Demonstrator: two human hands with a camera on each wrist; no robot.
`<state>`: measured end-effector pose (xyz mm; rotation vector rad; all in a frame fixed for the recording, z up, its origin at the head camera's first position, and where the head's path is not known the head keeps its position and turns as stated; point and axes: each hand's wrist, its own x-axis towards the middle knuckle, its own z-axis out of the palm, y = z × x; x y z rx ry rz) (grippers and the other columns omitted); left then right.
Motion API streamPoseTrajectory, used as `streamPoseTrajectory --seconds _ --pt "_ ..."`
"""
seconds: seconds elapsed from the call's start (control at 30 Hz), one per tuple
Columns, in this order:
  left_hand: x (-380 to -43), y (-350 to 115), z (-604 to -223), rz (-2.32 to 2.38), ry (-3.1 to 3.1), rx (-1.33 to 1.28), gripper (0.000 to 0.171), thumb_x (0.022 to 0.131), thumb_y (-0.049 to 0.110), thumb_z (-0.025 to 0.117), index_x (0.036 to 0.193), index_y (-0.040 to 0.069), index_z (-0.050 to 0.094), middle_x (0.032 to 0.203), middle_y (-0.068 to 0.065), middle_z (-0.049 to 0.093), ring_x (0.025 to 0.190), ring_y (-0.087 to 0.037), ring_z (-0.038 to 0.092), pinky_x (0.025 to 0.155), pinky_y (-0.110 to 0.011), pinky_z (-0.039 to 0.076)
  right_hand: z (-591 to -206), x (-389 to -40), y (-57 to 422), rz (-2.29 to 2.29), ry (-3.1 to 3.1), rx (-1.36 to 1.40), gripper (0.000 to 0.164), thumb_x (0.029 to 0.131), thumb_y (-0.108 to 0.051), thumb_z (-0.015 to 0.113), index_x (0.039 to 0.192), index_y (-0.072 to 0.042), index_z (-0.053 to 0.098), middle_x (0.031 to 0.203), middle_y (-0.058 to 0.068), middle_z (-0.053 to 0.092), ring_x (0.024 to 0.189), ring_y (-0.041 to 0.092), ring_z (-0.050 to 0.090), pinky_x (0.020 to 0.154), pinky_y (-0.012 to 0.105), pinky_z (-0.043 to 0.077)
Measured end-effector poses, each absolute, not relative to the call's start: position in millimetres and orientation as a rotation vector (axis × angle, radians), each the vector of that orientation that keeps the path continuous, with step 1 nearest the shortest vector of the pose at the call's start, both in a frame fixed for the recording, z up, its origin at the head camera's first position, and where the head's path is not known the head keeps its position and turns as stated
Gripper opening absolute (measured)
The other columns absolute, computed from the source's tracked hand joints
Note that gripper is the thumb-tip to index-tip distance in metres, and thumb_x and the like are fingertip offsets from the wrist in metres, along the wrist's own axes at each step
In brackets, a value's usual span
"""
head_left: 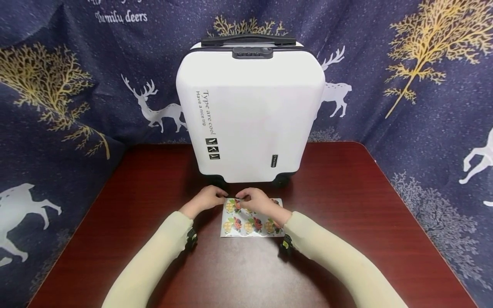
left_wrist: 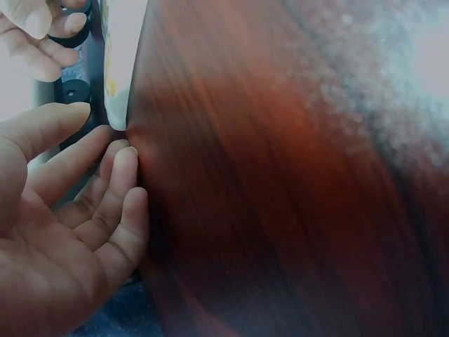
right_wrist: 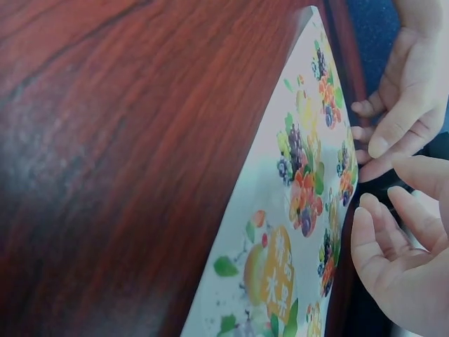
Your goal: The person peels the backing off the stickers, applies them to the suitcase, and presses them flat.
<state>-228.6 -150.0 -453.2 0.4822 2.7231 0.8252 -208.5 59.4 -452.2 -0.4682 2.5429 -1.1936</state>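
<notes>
A white sheet of round fruit-print stickers (head_left: 242,233) lies flat on the table just in front of a suitcase. My left hand (head_left: 208,197) is at its far left corner; in the left wrist view the fingertips (left_wrist: 126,158) are beside or touching that corner, the thumb standing apart from them. Over the far part of the sheet reaches my right hand (head_left: 259,201). Its fingers are loosely bent near the far edge in the right wrist view, with nothing seen between thumb and fingers (right_wrist: 365,232). Whether the right hand touches the sheet is unclear.
The white suitcase (head_left: 250,119) stands upright on its dark wheels right behind the sheet. Around it runs the reddish-brown table (head_left: 346,192). A dark blue cloth (head_left: 146,25) with deer and trees hangs at the back and sides.
</notes>
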Motion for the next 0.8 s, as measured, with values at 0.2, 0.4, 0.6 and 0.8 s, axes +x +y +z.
streamPoseTrajectory --seconds 0.2,0.4,0.6,0.8 --pt "-228.0 -148.9 -451.6 0.818 2.721 0.477 0.032 0.089 0.018 0.066 0.112 -0.003 0.072 0.103 -0.015 0.074 0.073 -0.014 0.062 0.073 -0.029 0.053 -453.4 -211.0 56.5 -1.186 2.534 -0.487 0.030 0.090 -0.017 0.072 0.117 -0.006 0.070 0.115 0.013 0.069 0.096 0.021 0.063 0.074 0.027 0.052" --pt "-229.1 -148.7 -453.6 0.820 2.712 0.481 0.031 0.089 0.019 0.066 0.111 -0.002 0.072 0.107 -0.015 0.074 0.082 -0.017 0.064 0.075 -0.029 0.053 -456.6 -211.7 53.7 -1.162 2.544 -0.510 0.029 0.089 -0.015 0.072 0.115 -0.005 0.070 0.113 0.013 0.069 0.098 0.023 0.064 0.076 0.027 0.053" --pt "-230.9 -148.7 -455.4 0.823 2.700 0.487 0.029 0.090 0.019 0.066 0.111 -0.001 0.073 0.111 -0.015 0.074 0.089 -0.020 0.065 0.077 -0.030 0.054 -458.4 -210.6 51.8 -1.143 2.556 -0.524 0.028 0.089 -0.015 0.072 0.115 -0.005 0.070 0.113 0.013 0.069 0.100 0.024 0.065 0.077 0.028 0.054" --pt "-231.4 -147.8 -453.6 0.826 2.692 0.488 0.029 0.089 0.017 0.066 0.110 -0.002 0.073 0.111 -0.016 0.074 0.094 -0.023 0.066 0.080 -0.033 0.055 -458.4 -210.0 50.7 -1.145 2.557 -0.533 0.028 0.089 -0.014 0.071 0.115 -0.004 0.070 0.115 0.014 0.068 0.102 0.026 0.065 0.078 0.029 0.054"
